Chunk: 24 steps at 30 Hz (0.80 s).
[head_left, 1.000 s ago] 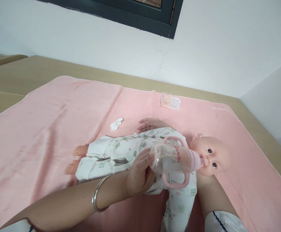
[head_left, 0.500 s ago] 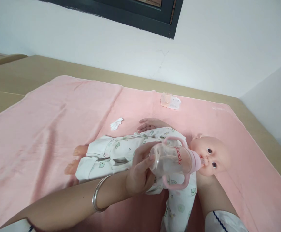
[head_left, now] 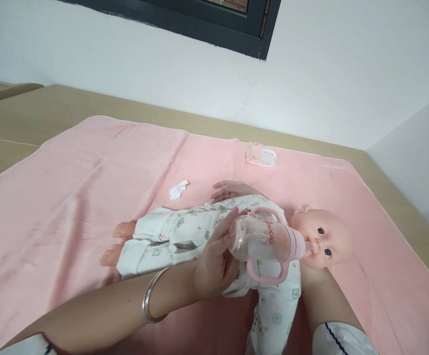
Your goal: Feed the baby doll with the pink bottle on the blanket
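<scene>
A baby doll in white printed clothes lies on its back, its head to the right. My left hand holds the base end of a clear baby bottle with pink handles. The bottle is tilted nearly flat above the doll's chest, and its teat touches the doll's mouth. My right forearm passes beneath the doll's neck and shoulders, partly hidden by it. Beyond the doll's far side, my right hand shows with its fingers stretched out, near the clothed body.
A pink blanket covers much of the wooden table. On it lie a crumpled white tissue or cloth and a small clear plastic item. A white wall with a dark window frame stands behind.
The bottle has rolled slightly about its length, shifting its handles and red lettering. My left fingers have moved up along its base. The doll and my right hand have stayed almost still.
</scene>
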Available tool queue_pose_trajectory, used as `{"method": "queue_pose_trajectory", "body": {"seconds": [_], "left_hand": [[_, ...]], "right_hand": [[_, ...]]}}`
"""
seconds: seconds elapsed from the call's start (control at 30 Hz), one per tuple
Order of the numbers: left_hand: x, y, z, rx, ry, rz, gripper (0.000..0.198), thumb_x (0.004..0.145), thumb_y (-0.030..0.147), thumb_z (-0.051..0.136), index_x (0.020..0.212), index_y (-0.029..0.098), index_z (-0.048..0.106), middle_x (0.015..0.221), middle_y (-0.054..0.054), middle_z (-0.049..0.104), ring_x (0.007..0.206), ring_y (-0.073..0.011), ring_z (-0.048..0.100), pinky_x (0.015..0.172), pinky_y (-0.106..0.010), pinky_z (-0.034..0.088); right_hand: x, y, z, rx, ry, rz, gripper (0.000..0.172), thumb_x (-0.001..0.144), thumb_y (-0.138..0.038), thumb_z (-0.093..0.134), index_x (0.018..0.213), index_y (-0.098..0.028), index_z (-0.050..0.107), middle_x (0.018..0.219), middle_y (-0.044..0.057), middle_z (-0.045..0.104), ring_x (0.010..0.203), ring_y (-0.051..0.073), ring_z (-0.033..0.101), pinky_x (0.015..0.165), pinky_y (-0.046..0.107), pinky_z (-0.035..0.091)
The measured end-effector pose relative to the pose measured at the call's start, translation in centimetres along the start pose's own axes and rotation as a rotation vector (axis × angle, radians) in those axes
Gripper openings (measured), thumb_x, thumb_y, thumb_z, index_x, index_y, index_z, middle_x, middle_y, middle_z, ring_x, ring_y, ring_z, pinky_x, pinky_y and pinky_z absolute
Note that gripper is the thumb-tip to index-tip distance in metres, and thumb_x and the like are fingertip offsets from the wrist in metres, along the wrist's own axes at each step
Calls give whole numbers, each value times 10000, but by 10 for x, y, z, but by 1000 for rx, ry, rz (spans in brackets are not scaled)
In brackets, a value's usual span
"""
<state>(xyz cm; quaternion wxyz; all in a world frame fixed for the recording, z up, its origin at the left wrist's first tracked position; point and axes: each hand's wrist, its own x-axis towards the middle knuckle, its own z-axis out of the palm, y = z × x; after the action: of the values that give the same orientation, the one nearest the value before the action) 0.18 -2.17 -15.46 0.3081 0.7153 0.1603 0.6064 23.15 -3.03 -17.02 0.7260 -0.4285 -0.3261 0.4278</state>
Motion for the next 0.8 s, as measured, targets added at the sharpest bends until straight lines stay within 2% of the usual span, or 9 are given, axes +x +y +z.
{"method": "queue_pose_trajectory", "body": {"seconds": [0.03, 0.1, 0.17, 0.23, 0.33, 0.4, 0.53, 0.63, 0.8], "left_hand": [[0, 0, 0, 7, 4, -7, 668, 861, -25, 539, 1453, 268, 443, 1620, -81, 332, 1393, -299, 492, 1148, -496, 485], [1, 1, 0, 4, 2, -17, 647, 870, -12, 545, 1443, 274, 455, 1611, -84, 346, 1394, -307, 490, 1137, -519, 492], [2, 1, -1, -6, -7, -13, 615, 885, 5, 541, 1434, 271, 464, 1604, -87, 353, 1394, -304, 489, 1132, -517, 495], [3, 2, -1, -3, -15, -16, 586, 895, 22, 543, 1423, 265, 473, 1599, -92, 353, 1396, -286, 486, 1129, -488, 499], [5, 3, -1, 26, -21, -27, 575, 890, 33, 561, 1408, 269, 482, 1586, -97, 369, 1401, -261, 478, 1125, -459, 497], [5, 4, -1, 33, -27, -13, 581, 874, 30, 583, 1400, 254, 483, 1581, -108, 376, 1399, -256, 478, 1123, -450, 497], [5, 3, -1, 50, -17, 4, 534, 864, 45, 618, 1354, 230, 511, 1571, -126, 385, 1401, -263, 475, 1102, -451, 512], [5, 2, -1, 66, -9, 12, 525, 849, 45, 641, 1331, 219, 527, 1540, -139, 429, 1412, -280, 460, 1096, -476, 510], [8, 6, -2, 119, -10, -10, 535, 823, 0, 613, 1306, 219, 543, 1483, -137, 482, 1388, -267, 484, 1086, -445, 517]], "right_hand": [[1, 6, -5, -56, -47, -150, 620, 441, -820, 346, 616, -272, 574, 587, 78, 425, 815, 248, 614, 585, 381, 524], [7, 12, -11, -56, -23, -370, 638, 510, -847, 317, 617, -267, 560, 579, 77, 370, 832, 257, 604, 597, 403, 520], [15, 11, -11, -104, -57, -454, 627, 597, -830, 285, 634, -272, 568, 583, 76, 349, 851, 253, 600, 617, 412, 520], [22, 7, -6, -227, -192, -405, 588, 591, -808, 342, 648, -274, 582, 595, 72, 375, 861, 246, 596, 638, 411, 521], [31, -2, 5, -397, -464, -239, 565, 494, -765, 443, 662, -250, 603, 653, 72, 478, 871, 224, 596, 692, 382, 525], [36, -7, 12, -422, -532, -198, 568, 470, -746, 456, 671, -236, 607, 688, 76, 518, 871, 213, 596, 709, 365, 524], [39, -10, 15, -328, -536, -183, 528, 493, -724, 490, 727, -264, 605, 701, 79, 526, 906, 244, 594, 678, 408, 534], [26, -10, 8, -286, -586, -156, 480, 527, -674, 536, 749, -254, 605, 685, 73, 503, 918, 241, 599, 696, 401, 559], [-9, -11, -9, -284, -407, -155, 273, 698, -510, 523, 716, -245, 586, 631, 56, 433, 895, 219, 627, 734, 363, 591]]}}
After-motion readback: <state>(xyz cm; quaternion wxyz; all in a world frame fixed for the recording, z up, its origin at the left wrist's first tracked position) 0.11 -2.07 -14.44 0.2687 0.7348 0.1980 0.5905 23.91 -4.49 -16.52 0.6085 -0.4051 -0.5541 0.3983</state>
